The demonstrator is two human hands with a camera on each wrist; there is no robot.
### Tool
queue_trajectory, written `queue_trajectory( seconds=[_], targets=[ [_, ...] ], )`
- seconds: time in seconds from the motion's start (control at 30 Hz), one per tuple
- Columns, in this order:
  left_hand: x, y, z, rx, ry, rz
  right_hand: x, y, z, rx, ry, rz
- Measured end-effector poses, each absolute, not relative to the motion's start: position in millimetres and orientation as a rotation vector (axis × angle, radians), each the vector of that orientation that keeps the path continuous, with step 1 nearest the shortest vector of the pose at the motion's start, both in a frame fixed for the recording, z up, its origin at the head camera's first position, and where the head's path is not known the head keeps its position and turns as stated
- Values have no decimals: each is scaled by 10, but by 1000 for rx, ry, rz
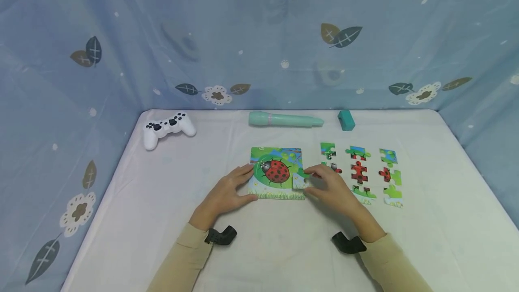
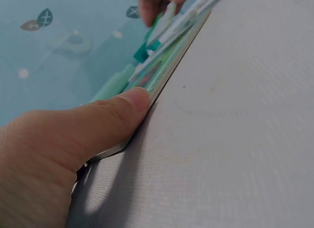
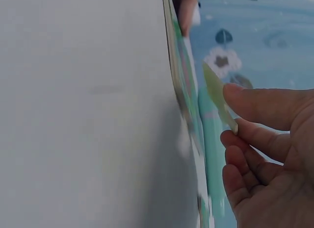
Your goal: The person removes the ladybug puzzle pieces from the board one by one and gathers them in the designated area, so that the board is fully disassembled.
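Observation:
A square ladybug puzzle board (image 1: 265,189) lies flat on the white table. My left hand (image 1: 227,193) rests against its left side, fingers extended along the edge. In the left wrist view, the thumb (image 2: 117,110) touches the board's near edge. Between thumb and fingers, my right hand (image 1: 334,193) pinches a puzzle piece (image 1: 299,181) over the board's lower right part. The right wrist view shows this piece (image 3: 214,90) edge-on and tilted, raised off the board. Right of the board lie several loose pieces, among them a red one (image 1: 359,172), partly hidden behind the right hand.
A white game controller (image 1: 168,127) lies at the back left. Along the back edge are a mint-green microphone-shaped object (image 1: 285,120) and a small teal block (image 1: 346,120). Patterned blue cloth (image 1: 259,35) hangs behind the table (image 1: 267,247) and at its sides.

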State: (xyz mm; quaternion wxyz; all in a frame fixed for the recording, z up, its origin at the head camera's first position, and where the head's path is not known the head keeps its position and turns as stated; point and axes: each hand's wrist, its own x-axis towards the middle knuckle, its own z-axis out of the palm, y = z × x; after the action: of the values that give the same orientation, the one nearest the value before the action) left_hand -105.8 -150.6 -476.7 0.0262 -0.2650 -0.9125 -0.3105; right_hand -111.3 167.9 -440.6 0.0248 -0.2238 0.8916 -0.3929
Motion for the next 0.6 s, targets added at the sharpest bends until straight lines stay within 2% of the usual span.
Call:
queue_trajectory(
  seconds=[0.27,0.6],
  targets=[
    [-1075,-1498,-4758,-796,-2849,-928,-961,2102,-4442,-562,2867,-1115],
    [-1050,-1494,-4744,-787,-2844,-957,-901,2239,-4528,-570,2914,-1063]
  ],
)
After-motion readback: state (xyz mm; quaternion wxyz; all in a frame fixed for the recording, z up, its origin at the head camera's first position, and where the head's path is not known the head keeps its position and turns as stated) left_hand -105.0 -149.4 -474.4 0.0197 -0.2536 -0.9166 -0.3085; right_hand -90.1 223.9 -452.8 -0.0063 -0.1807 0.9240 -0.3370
